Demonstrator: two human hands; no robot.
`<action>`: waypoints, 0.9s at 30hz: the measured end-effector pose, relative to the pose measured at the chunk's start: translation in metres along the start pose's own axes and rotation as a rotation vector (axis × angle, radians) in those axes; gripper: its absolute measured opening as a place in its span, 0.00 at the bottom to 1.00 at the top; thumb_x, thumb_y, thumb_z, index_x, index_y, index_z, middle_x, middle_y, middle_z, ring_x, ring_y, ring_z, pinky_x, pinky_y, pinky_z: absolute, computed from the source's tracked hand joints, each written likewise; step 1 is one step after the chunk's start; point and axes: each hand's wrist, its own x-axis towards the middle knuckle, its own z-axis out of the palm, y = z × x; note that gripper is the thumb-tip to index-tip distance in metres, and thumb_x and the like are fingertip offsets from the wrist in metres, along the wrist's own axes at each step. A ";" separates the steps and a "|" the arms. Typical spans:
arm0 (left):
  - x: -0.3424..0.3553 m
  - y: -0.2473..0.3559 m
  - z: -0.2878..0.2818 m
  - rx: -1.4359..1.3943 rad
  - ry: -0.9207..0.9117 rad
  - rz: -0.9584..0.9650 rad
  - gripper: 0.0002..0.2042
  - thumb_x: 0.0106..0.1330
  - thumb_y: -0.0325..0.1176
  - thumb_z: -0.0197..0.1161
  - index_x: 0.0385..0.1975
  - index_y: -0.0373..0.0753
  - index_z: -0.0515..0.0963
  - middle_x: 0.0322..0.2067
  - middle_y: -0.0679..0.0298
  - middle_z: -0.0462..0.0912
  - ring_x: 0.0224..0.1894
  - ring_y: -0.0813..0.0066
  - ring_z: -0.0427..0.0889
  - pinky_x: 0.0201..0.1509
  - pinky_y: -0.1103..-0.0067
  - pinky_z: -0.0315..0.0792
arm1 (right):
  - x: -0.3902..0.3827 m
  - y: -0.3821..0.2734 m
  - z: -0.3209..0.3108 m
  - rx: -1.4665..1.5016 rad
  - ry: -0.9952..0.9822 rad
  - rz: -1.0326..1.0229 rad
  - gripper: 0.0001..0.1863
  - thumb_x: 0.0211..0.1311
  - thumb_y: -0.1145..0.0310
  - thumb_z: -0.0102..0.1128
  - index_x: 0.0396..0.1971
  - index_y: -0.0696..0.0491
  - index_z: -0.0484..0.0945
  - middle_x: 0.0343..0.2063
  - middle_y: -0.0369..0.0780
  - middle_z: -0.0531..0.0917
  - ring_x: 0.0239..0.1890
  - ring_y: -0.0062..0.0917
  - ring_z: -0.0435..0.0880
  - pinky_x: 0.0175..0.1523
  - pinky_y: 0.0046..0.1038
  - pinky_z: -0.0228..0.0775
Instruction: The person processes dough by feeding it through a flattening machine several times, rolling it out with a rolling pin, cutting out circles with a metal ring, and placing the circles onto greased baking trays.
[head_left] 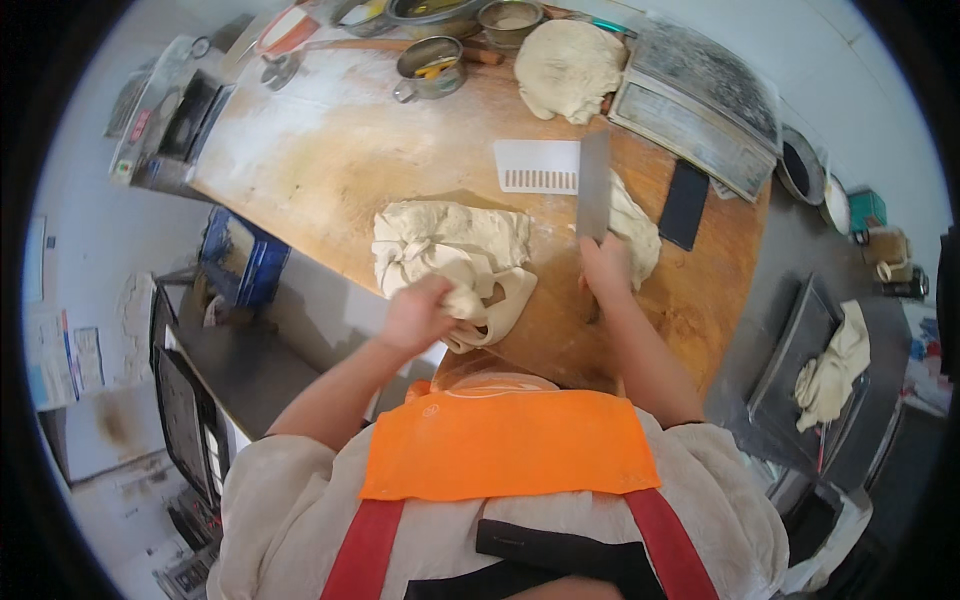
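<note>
My left hand is closed on a piece of pale dough at the near side of a larger folded dough mass. A loop of dough hangs from it toward the table's near edge. My right hand grips a cleaver, its broad metal blade raised and pointing away from me. Right beside the blade lies another dough piece, partly hidden by the blade and hand. Just left of the blade is a white slotted plastic scraper.
Farther back on the floured wooden table are a round dough lump, a metal cup, a rolling pin and bowls. A scale and a dark phone sit at right. Cloth lies on a tray.
</note>
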 end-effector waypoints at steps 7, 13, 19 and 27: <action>0.037 0.012 0.072 0.296 0.189 0.262 0.14 0.45 0.34 0.68 0.29 0.42 0.71 0.29 0.63 0.75 0.33 0.62 0.79 0.33 0.71 0.75 | -0.096 0.024 -0.059 -0.298 0.413 -0.411 0.11 0.60 0.66 0.57 0.32 0.60 0.77 0.24 0.50 0.81 0.26 0.42 0.82 0.32 0.36 0.71; 0.048 0.008 0.060 0.182 0.013 0.244 0.18 0.47 0.39 0.68 0.34 0.39 0.72 0.34 0.61 0.76 0.36 0.58 0.78 0.37 0.67 0.74 | -0.109 0.078 -0.108 -0.738 0.591 -0.298 0.15 0.56 0.67 0.62 0.41 0.59 0.74 0.28 0.49 0.81 0.29 0.46 0.80 0.35 0.41 0.72; -0.012 -0.012 -0.047 -0.365 -0.140 0.159 0.35 0.56 0.36 0.66 0.64 0.39 0.61 0.57 0.52 0.72 0.57 0.61 0.74 0.57 0.72 0.70 | -0.141 0.059 -0.020 -0.666 0.508 -0.333 0.28 0.51 0.65 0.67 0.52 0.58 0.71 0.51 0.49 0.76 0.54 0.41 0.74 0.56 0.38 0.66; -0.120 -0.199 -0.092 -0.694 0.150 -0.371 0.20 0.60 0.27 0.62 0.52 0.28 0.71 0.47 0.52 0.79 0.46 0.71 0.81 0.49 0.76 0.75 | -0.123 0.019 0.191 -0.466 0.174 -0.517 0.68 0.34 0.56 0.79 0.68 0.60 0.35 0.65 0.67 0.39 0.68 0.61 0.37 0.70 0.50 0.33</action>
